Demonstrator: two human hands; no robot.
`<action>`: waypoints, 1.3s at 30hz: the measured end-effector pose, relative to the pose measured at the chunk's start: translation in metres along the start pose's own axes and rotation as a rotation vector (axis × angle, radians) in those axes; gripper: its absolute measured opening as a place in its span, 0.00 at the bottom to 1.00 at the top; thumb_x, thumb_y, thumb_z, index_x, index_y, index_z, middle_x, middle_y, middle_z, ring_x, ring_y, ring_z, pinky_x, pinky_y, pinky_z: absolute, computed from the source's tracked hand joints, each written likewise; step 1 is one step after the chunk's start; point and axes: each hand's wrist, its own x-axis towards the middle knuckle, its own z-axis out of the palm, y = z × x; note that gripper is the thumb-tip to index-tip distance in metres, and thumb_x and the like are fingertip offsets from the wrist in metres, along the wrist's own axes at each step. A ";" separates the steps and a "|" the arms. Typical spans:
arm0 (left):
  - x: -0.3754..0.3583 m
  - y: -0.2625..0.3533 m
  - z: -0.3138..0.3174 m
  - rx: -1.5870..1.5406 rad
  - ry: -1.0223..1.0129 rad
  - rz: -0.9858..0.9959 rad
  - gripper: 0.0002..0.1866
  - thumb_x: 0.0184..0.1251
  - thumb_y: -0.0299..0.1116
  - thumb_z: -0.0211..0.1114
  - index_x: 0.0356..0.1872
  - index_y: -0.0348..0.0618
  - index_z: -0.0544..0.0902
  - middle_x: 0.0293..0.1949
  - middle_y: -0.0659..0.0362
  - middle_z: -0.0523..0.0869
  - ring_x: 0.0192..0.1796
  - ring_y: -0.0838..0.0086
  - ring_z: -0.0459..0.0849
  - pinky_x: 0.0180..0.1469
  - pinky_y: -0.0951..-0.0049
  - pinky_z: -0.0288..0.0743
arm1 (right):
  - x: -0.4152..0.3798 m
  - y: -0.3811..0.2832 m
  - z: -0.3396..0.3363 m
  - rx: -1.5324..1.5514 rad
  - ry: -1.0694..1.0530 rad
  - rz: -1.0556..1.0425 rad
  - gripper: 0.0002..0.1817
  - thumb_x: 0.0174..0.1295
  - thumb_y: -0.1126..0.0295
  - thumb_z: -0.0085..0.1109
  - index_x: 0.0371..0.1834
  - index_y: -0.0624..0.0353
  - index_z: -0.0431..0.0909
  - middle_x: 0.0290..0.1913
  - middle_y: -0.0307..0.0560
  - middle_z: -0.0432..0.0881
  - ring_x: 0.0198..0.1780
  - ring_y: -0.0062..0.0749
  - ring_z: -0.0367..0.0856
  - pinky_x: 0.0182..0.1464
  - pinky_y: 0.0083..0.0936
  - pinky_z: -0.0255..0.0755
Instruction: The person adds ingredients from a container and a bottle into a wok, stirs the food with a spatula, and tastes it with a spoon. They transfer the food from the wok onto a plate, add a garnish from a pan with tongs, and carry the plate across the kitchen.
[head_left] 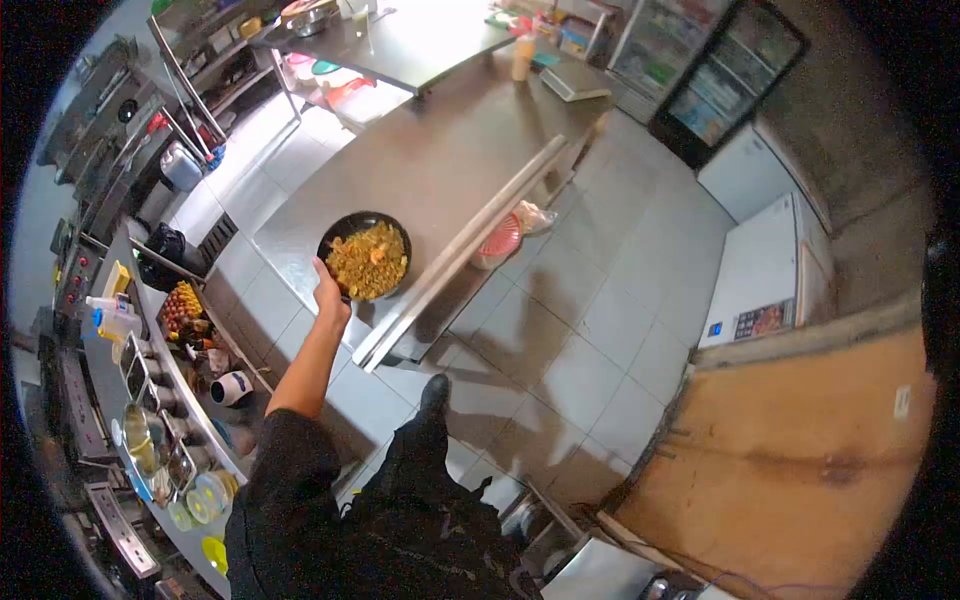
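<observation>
My left hand is closed on the near edge of a round black bowl, the thumb resting up on the rim. Fried rice fills the bowl, golden brown with an orange piece on top. The bowl overlaps the near end of a long stainless steel table in this view. My right hand is out of the picture.
Across the table's far end are a bottle and a flat scale. A red basket sits beneath its right side. To the left runs a counter with metal containers. A white chest freezer stands right.
</observation>
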 end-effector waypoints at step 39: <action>0.189 -0.325 0.832 0.609 0.089 0.650 0.09 0.78 0.33 0.55 0.48 0.37 0.75 0.34 0.62 0.78 0.36 0.79 0.79 0.36 0.78 0.72 | 1.111 -0.761 -0.533 0.245 0.282 -0.349 0.16 0.70 0.58 0.50 0.41 0.61 0.79 0.36 0.62 0.82 0.38 0.63 0.80 0.39 0.51 0.74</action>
